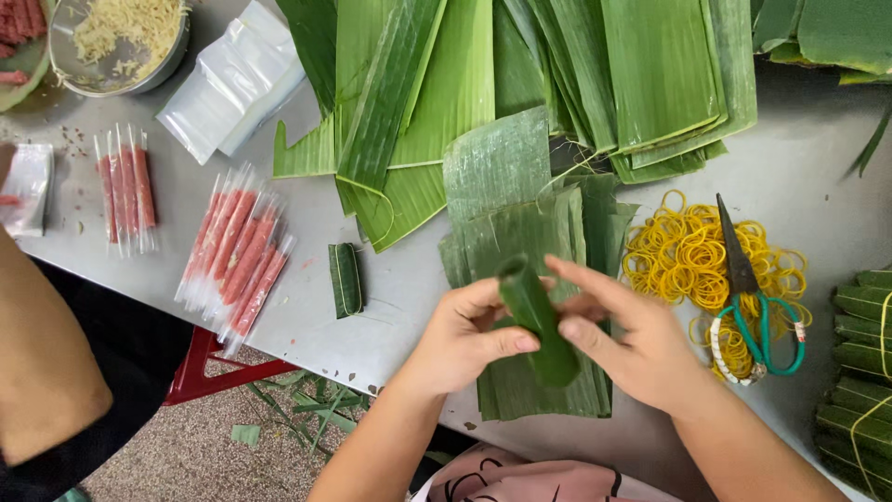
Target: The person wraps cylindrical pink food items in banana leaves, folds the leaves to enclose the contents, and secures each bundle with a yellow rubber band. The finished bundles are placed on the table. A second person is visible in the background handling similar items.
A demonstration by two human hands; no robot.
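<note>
Left of centre, long clear plastic sleeves of pink-red filling [240,253] lie fanned on the grey table; another small cluster [125,189] sits further left, empty clear bags [234,78] (stacked flat) at upper left.
</note>
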